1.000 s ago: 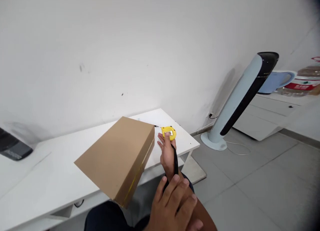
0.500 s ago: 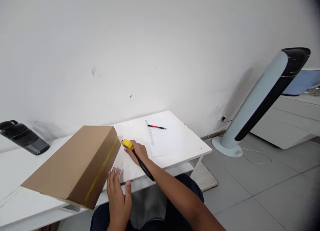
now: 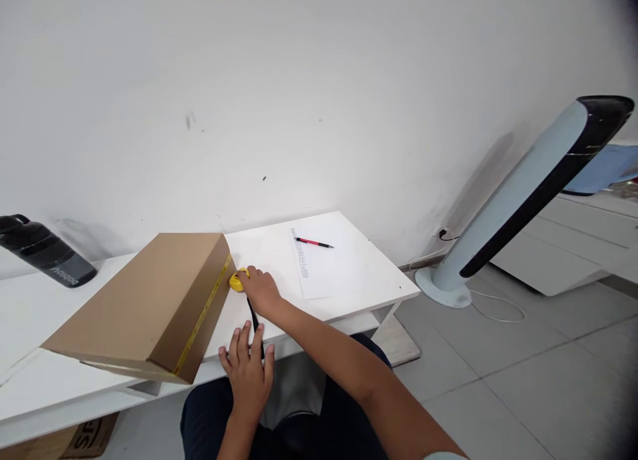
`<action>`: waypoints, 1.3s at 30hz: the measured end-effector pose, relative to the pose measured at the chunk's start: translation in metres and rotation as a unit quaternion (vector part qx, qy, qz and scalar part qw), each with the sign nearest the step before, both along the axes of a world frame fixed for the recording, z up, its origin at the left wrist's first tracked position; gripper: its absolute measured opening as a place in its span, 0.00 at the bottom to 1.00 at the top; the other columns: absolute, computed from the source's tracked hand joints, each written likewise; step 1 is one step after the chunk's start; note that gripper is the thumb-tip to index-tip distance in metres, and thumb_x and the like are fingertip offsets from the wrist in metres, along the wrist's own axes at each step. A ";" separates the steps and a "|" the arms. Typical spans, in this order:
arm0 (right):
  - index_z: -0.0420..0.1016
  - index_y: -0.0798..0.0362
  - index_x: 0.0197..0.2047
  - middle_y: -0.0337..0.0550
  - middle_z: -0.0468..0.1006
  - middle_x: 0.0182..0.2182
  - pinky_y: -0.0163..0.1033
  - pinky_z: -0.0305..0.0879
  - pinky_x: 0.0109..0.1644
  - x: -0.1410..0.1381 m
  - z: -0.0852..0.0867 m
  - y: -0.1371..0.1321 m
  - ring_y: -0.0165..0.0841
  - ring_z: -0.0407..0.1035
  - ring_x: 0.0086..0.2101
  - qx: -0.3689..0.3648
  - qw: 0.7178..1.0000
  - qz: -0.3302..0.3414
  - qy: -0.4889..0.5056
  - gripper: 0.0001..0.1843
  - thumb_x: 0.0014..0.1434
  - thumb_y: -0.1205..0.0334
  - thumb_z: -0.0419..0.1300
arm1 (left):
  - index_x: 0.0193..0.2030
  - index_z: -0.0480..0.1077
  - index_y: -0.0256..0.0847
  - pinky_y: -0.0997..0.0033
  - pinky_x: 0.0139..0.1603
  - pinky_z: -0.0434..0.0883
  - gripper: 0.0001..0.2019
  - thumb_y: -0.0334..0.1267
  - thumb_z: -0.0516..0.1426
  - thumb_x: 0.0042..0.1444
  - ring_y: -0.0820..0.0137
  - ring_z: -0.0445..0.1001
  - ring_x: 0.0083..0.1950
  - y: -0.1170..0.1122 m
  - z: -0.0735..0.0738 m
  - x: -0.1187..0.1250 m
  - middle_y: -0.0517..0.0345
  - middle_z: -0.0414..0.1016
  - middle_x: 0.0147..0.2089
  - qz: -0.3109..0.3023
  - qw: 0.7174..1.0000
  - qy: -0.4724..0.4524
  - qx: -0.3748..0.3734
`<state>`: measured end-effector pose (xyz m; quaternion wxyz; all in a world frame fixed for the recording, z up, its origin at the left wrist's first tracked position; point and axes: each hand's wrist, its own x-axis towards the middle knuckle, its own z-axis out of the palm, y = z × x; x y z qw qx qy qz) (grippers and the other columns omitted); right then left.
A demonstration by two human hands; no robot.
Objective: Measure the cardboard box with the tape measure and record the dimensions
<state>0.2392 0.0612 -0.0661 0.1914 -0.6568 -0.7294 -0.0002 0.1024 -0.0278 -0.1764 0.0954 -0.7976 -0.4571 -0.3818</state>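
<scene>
A brown cardboard box (image 3: 149, 300) lies on the white table (image 3: 359, 280), and a yellow tape (image 3: 202, 317) runs along its right side face. My right hand (image 3: 262, 292) is closed on the yellow tape measure case (image 3: 236, 279) at the box's far right corner; its black strap (image 3: 255, 324) hangs toward me. My left hand (image 3: 248, 367) rests at the table's front edge next to the box's near corner, fingers stretched out flat, holding nothing that I can see.
A sheet of paper (image 3: 319, 267) with a red pen (image 3: 314, 242) on it lies to the right of the box. A black bottle (image 3: 44, 254) lies at the far left. A tilted tower fan (image 3: 523, 194) stands on the tiled floor right of the table, and a white cabinet (image 3: 573, 247) behind it.
My right hand brought the tape measure case from the table's far right over to the box's corner. My left hand moved forward to the table edge. The view swung left.
</scene>
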 end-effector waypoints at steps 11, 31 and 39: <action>0.62 0.60 0.63 0.62 0.74 0.51 0.46 0.70 0.44 -0.010 0.007 -0.004 0.45 0.75 0.45 -0.017 0.997 0.033 -0.062 0.22 0.67 0.75 0.50 | 0.62 0.71 0.44 0.39 0.72 0.49 0.20 0.41 0.55 0.64 0.50 0.66 0.66 -0.003 0.004 0.000 0.42 0.71 0.65 0.011 0.999 0.049 0.019; 0.72 0.52 0.44 0.55 0.77 0.50 0.57 0.54 0.62 0.194 -0.018 0.012 0.44 0.70 0.50 0.093 0.948 -0.225 0.204 0.12 0.66 0.68 0.47 | 0.66 0.68 0.43 0.42 0.60 0.65 0.28 0.56 0.48 0.67 0.47 0.69 0.61 0.027 0.097 0.049 0.37 0.68 0.64 -0.050 0.958 0.246 -0.139; 0.62 0.47 0.39 0.41 0.71 0.34 0.43 0.64 0.37 0.181 -0.005 -0.021 0.37 0.67 0.32 0.229 0.903 -0.171 0.321 0.12 0.64 0.48 0.55 | 0.71 0.58 0.56 0.50 0.71 0.56 0.32 0.63 0.51 0.64 0.54 0.56 0.74 0.118 0.105 0.125 0.54 0.58 0.74 -0.250 0.904 0.301 -0.171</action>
